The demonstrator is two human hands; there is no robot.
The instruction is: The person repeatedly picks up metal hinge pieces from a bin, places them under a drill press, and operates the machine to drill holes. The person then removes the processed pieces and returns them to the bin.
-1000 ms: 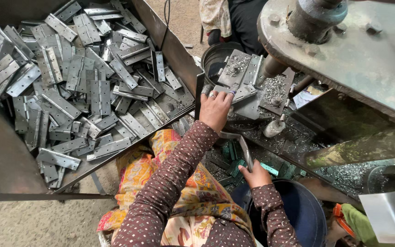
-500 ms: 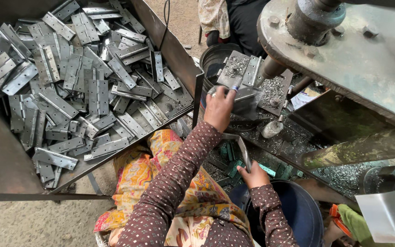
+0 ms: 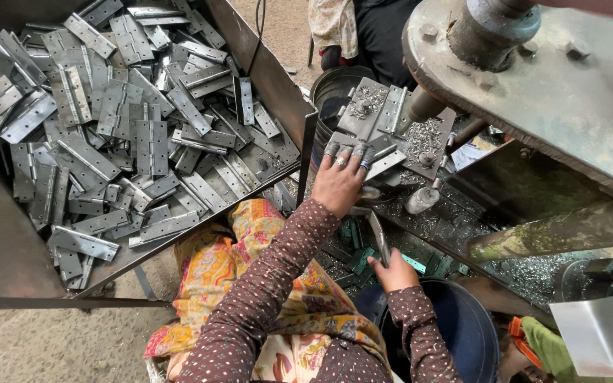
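Note:
My left hand (image 3: pixel 340 179) reaches forward and lies flat on a grey metal hinge (image 3: pixel 376 157) on the machine's jig plate (image 3: pixel 376 113), fingers spread over it, rings on them. My right hand (image 3: pixel 394 273) is lower, close to my lap, and grips another long grey hinge (image 3: pixel 379 237) that stands on end. Metal shavings cover the jig plate and the bed around it. Both sleeves are brown with small dots.
A big metal tray (image 3: pixel 8 234) at the left is heaped with several grey hinges (image 3: pixel 129 135). A heavy machine body (image 3: pixel 562 92) overhangs at the right. A dark bucket (image 3: pixel 331 92) stands behind the jig, a blue tub (image 3: pixel 466 330) below my right hand. Another person (image 3: pixel 352 32) sits beyond.
My left hand has slid further forward onto the hinge on the jig plate. My right hand stays low with its hinge, hardly moved.

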